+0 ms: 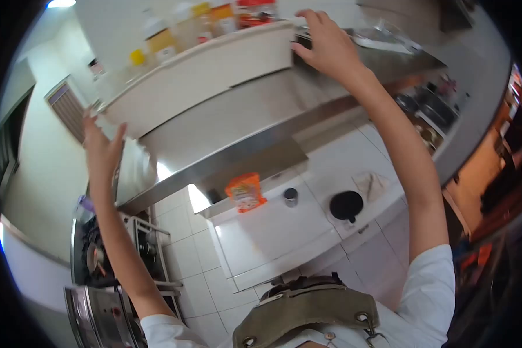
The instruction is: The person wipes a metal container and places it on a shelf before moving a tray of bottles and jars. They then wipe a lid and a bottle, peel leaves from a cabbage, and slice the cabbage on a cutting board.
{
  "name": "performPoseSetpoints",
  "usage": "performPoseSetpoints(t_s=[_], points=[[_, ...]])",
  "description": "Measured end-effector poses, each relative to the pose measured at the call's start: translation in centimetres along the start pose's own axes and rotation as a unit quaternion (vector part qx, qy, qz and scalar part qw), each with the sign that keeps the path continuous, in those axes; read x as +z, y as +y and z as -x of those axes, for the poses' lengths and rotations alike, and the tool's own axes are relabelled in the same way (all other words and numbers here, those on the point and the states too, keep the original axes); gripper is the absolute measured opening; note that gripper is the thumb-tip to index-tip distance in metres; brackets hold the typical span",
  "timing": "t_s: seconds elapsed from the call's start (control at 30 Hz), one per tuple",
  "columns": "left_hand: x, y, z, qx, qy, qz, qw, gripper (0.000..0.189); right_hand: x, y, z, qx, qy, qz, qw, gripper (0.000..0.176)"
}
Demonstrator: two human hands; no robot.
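Both arms reach up toward a high white shelf (214, 75) above a steel hood (226, 133). My right hand (325, 43) rests its fingers on the shelf's right end, beside a dark gap. My left hand (101, 145) is raised with fingers spread near the shelf's left end, holding nothing. Several jars and bottles (214, 20) with yellow, orange and red labels stand on the shelf.
Below lies a white tiled counter (272, 232) with an orange packet (246, 192), a small metal can (290, 197), a black round pan (346, 205) and a folded cloth (370, 184). A stove (98, 255) with pots sits at the left. Stocked shelves (429, 110) are at the right.
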State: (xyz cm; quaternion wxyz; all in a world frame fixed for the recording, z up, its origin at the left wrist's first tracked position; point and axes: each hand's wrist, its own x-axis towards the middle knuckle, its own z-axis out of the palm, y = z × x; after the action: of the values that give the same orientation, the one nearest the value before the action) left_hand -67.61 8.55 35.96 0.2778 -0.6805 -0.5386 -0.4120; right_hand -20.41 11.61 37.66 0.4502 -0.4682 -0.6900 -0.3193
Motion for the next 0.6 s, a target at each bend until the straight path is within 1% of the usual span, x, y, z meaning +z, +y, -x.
performPoseSetpoints(t_s=[0.03, 0.07, 0.1, 0.13, 0.17, 0.23, 0.27, 0.3, 0.33, 0.37, 0.4, 0.43, 0.47, 0.53, 0.6], points=[[-1.9, 2.4, 0.3, 0.009, 0.017, 0.088, 0.996, 0.068, -1.9, 0.0, 1.1, -0.01, 0.027, -0.017, 0.999, 0.048], [-3.9, 6.8, 1.1, -0.026, 0.017, 0.148, 0.988, 0.068, -4.6, 0.1, 2.0, 0.008, 0.017, 0.009, 1.0, 0.048], [-5.8, 11.4, 2.4, -0.065, 0.016, 0.203, 0.977, 0.068, -7.3, -0.1, 2.7, -0.003, -0.019, 0.0, 1.0, 0.05], [-6.8, 13.8, 3.5, -0.022, 0.006, 0.229, 0.973, 0.069, -9.6, 0.0, 3.6, -0.013, -0.053, -0.012, 0.998, 0.054], [-7.3, 15.7, 4.7, 0.018, 0.002, 0.252, 0.968, 0.07, -11.4, 0.7, 4.6, -0.001, -0.061, 0.003, 0.998, 0.054], [-7.7, 19.2, 7.5, 0.096, -0.054, 0.321, 0.941, 0.07, -14.7, 2.4, 6.8, -0.072, 0.028, 0.007, 0.997, 0.046], [-8.6, 20.6, 9.0, 0.141, -0.172, 0.314, 0.923, 0.071, -16.2, 3.1, 8.3, -0.068, 0.024, 0.015, 0.997, 0.046], [-9.1, 22.1, 9.8, 0.183, -0.284, 0.298, 0.893, 0.072, -17.8, 4.0, 9.8, -0.051, 0.02, 0.021, 0.998, 0.044], [-8.5, 24.2, 9.0, 0.264, -0.419, 0.304, 0.814, 0.07, -19.4, 5.0, 11.2, -0.036, 0.018, 0.025, 0.999, 0.045], [-7.8, 26.1, 8.2, 0.336, -0.54, 0.3, 0.711, 0.068, -20.6, 6.2, 12.6, -0.041, 0.006, 0.03, 0.999, 0.04], [-6.7, 27.3, 8.9, 0.33, -0.612, 0.3, 0.653, 0.069, -21.7, 7.5, 14.0, -0.048, -0.006, 0.033, 0.998, 0.036], [-4.9, 28.4, 10.1, 0.32, -0.679, 0.297, 0.59, 0.07, -22.6, 8.7, 15.7, 0.002, -0.035, 0.013, 0.999, 0.036], [-3.3, 29.9, 11.3, 0.317, -0.678, 0.297, 0.593, 0.07, -23.4, 10.0, 17.7, 0.053, -0.065, -0.007, 0.996, 0.036], [0.1, 33.4, 14.2, 0.293, -0.59, 0.423, 0.622, 0.063, -24.1, 14.2, 22.1, 0.06, -0.096, 0.029, 0.993, 0.035], [3.7, 36.7, 19.0, 0.246, -0.603, 0.421, 0.631, 0.062, -23.6, 18.7, 28.7, 0.154, -0.113, -0.004, 0.981, 0.03]])
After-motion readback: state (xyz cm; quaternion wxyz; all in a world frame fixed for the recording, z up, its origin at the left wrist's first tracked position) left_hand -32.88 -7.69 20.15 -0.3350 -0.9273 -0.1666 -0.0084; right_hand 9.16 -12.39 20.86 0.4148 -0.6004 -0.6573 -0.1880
